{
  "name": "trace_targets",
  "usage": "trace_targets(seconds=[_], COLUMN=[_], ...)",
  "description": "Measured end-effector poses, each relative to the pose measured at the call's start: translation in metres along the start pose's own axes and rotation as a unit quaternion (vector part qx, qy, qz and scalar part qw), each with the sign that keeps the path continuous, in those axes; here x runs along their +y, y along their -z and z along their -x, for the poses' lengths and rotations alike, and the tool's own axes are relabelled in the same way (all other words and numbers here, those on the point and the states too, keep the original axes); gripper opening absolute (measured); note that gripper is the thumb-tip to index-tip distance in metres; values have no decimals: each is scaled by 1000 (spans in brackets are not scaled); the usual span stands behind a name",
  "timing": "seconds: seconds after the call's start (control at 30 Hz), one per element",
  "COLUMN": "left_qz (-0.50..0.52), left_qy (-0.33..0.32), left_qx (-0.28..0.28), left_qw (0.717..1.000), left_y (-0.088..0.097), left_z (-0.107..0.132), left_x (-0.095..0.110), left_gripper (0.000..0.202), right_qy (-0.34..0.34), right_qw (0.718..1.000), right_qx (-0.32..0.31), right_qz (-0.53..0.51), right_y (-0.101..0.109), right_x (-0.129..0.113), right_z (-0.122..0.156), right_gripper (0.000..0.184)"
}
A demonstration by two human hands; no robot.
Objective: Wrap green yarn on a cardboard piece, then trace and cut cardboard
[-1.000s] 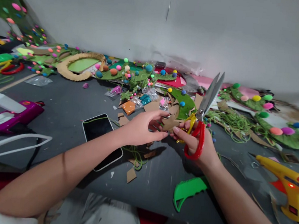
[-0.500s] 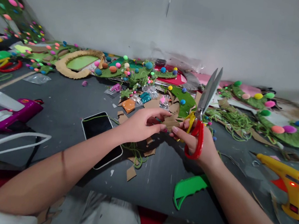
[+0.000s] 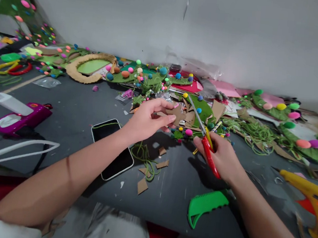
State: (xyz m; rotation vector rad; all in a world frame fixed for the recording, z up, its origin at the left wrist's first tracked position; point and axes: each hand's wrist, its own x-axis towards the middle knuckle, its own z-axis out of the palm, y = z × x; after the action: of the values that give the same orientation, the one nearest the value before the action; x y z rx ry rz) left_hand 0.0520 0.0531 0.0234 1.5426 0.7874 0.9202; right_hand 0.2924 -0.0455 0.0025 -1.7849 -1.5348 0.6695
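My left hand [image 3: 152,118] is closed, its thumb and fingers pinching a small brown piece of cardboard [image 3: 178,115]. In my right hand [image 3: 220,155] is a pair of scissors [image 3: 206,143] with red and yellow handles. Their blades point up and to the left, to the right of the cardboard piece and apart from it. Whether the blades are parted is hard to make out. Behind the hands lie cardboard scraps [image 3: 189,117] and a green felt shape [image 3: 202,110] with pompoms. Below my left hand are green cord [image 3: 145,159] and a phone [image 3: 118,166], partly covered by my forearm.
A yellow glue gun [image 3: 308,187] with a lit red light lies at the right. Nearer the front edge is a green toothed plastic tool [image 3: 206,205]. A purple device [image 3: 22,120] with a white plug stands left. Pompom-covered green pieces [image 3: 310,140] line the wall.
My hands have moved apart. The scissors have swung from upright to pointing up-left, and my right hand has let go of the cardboard. My left hand has lifted slightly with it.
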Motion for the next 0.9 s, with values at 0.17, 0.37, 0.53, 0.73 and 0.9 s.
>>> trace_targets(seconds=[0.17,0.37,0.53,0.73,0.9], left_qz=[32,32,25,23,13], left_qy=[-2,4,0,12,23], left_qx=[11,6,3,0,-5], left_qw=[999,999,1000,1000,1000], left_y=[0,1,1,0,2], left_z=[-1,-2,-4,-4,-4], left_x=[0,0,-1,-1,-1], left_gripper=[24,20,18,16,17], right_qy=[7,4,-7,5,6], right_qw=[997,996,995,995,995], right_qx=[-41,-54,-67,-77,-85], right_qz=[57,64,79,64,56], right_y=[-2,-3,-1,-3,-2], right_x=[-5,-6,-4,-8,-9], right_z=[3,4,5,5,4], right_gripper=[60,61,61,61,60])
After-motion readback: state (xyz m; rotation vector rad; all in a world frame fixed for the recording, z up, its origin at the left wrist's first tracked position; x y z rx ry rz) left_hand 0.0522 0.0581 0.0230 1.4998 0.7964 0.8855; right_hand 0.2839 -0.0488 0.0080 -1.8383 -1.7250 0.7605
